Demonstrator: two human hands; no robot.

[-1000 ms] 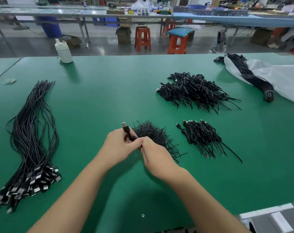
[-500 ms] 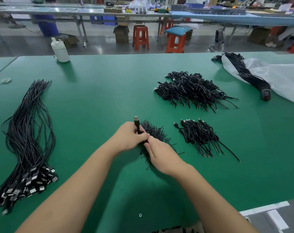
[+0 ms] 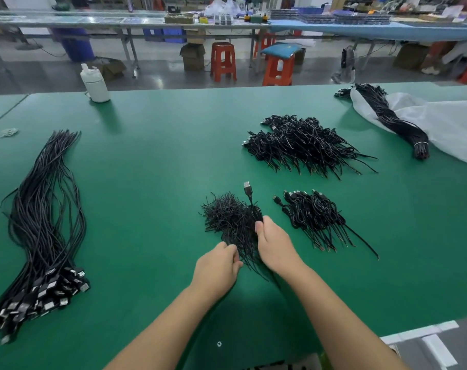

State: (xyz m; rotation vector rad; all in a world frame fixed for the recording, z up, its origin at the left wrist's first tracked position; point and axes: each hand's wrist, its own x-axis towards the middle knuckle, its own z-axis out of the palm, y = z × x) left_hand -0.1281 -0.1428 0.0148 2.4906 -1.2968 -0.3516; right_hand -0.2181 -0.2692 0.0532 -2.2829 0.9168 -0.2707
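Tying up black cables: some look done, and a lot are still to do.

The right hand (image 3: 276,248) wraps its curled fingers round a folded cable (image 3: 251,201) over the middle of the green table (image 3: 152,156), and the cable's shiny metal plug points away from the person. The left hand (image 3: 217,268) pinches thin strands at the near edge of the short ties (image 3: 227,217), a fuzzy heap like stiff black hairs. It is too hard to see if it has just one. To the right lie a small heap (image 3: 315,217) and a big heap (image 3: 304,145) of little bundles, knotty and tangled, so those look finished. Far left, the long loose cables (image 3: 40,209) lie smooth and rubbery, with flat silver ends. They look untied, so much of the job is probably left.
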